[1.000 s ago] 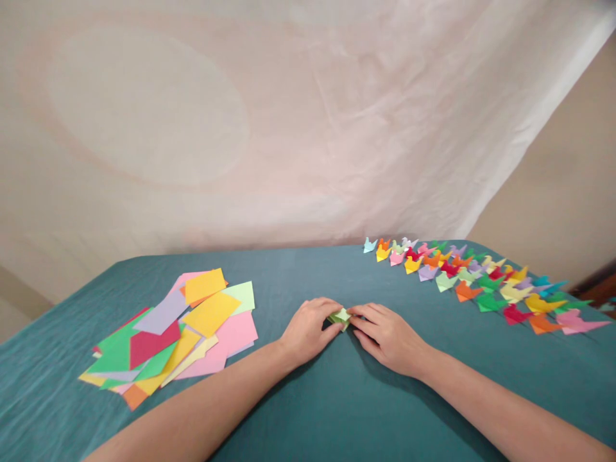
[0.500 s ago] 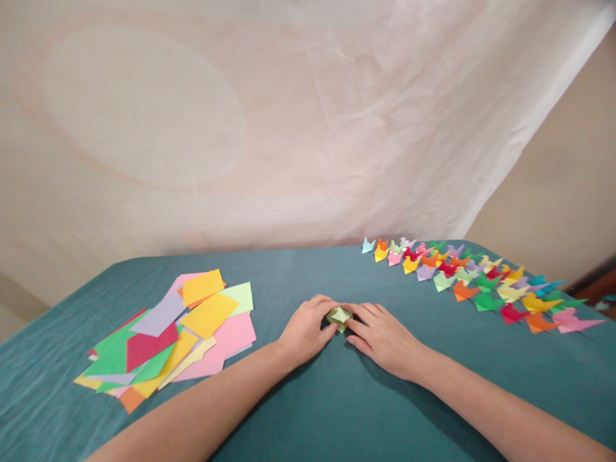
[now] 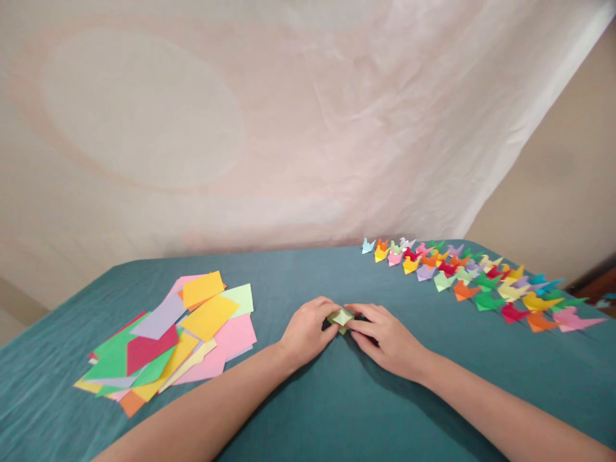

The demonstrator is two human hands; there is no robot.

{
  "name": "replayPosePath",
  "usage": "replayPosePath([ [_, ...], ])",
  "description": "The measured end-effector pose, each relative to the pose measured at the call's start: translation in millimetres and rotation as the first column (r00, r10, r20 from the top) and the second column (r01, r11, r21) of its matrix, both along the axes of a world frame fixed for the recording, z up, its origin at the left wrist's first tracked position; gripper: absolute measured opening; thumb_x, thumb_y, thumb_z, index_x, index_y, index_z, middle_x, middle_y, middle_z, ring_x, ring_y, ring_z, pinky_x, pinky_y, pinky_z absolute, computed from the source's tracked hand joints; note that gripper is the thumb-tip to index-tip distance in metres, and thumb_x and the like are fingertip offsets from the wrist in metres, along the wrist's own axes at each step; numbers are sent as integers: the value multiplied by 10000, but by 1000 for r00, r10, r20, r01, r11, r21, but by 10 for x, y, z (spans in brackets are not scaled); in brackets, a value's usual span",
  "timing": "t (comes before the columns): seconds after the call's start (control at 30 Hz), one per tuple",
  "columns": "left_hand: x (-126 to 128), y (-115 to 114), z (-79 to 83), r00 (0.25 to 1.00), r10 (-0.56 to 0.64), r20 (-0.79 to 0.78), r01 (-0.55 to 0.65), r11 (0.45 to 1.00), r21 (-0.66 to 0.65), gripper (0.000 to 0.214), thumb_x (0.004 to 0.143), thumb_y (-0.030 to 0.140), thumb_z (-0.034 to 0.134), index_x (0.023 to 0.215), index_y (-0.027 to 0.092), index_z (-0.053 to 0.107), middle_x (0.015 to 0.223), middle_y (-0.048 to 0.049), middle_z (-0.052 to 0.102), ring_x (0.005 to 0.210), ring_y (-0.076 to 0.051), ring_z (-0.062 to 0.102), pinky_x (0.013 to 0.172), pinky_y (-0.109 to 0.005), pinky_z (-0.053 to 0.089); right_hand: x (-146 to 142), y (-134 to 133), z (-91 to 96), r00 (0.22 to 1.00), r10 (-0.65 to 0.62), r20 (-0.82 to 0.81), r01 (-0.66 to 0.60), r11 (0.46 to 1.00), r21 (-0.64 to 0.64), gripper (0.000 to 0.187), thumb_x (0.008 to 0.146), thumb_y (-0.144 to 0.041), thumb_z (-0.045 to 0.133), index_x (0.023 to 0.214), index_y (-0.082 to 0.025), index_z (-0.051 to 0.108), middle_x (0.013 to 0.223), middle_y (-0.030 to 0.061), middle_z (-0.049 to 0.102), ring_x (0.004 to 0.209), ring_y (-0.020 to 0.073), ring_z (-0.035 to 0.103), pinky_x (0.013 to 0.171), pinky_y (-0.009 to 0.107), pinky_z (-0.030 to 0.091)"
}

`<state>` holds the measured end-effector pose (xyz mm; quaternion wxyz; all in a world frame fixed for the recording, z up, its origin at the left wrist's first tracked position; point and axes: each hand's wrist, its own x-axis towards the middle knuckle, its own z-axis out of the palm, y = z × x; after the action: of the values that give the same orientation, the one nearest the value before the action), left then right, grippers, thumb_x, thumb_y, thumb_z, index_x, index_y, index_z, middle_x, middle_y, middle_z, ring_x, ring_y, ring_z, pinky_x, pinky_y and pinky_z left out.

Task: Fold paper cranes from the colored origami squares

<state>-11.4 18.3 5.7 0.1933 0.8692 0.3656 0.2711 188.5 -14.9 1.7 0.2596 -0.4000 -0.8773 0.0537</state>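
Note:
Between my two hands, near the middle of the table, is a small folded piece of pale green paper [image 3: 342, 317]. A lighter diamond-shaped face shows on its top, and its sides are hidden by fingers. My left hand [image 3: 308, 330] is closed on its left edge, thumb in front and fingers behind. On the right edge, my right hand [image 3: 385, 337] pinches the paper with its fingertips, the thumb lower and nearer to me.
A loose, overlapping pile of coloured paper sheets [image 3: 209, 317] lies on the left. Rows of small folded paper birds [image 3: 464, 290] stand along the right side. A teal cloth [image 3: 308, 417] covers the table, and a pale sheet [image 3: 289, 128] hangs behind it.
The top of the green paper now shows a wider diamond face. My right fingers have shifted slightly along its edge, while my left hand has barely moved.

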Motion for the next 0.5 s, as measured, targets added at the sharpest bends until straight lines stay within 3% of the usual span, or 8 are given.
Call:
replayPosePath([
  [0.17,-3,7,3,1000,6,-29,-6,1000,12,267,778,128,540,1025,199,612,997,-25,615,918,-166,561,854,-260,429,95,164,-80,926,-164,-340,100,975,-199,176,795,-139,498,860,-195,651,936,53,642,893,176,589,834,324,453],
  [0.3,7,25,-7,998,36,-56,-35,999,19,271,764,130,546,1013,204,623,994,-19,623,916,-171,562,848,-265,431,136,296,-130,896,-270,-354,113,907,-406,224,772,-206,554,973,-196,652,888,34,675,835,180,610,804,327,464],
  [0.5,40,58,-15,995,73,-66,-73,997,13,241,745,146,559,961,214,642,949,-15,631,883,-174,566,816,-264,440,108,324,-74,897,-294,-330,109,870,-480,235,751,-268,590,947,-185,688,875,46,695,835,201,613,808,348,453],
])
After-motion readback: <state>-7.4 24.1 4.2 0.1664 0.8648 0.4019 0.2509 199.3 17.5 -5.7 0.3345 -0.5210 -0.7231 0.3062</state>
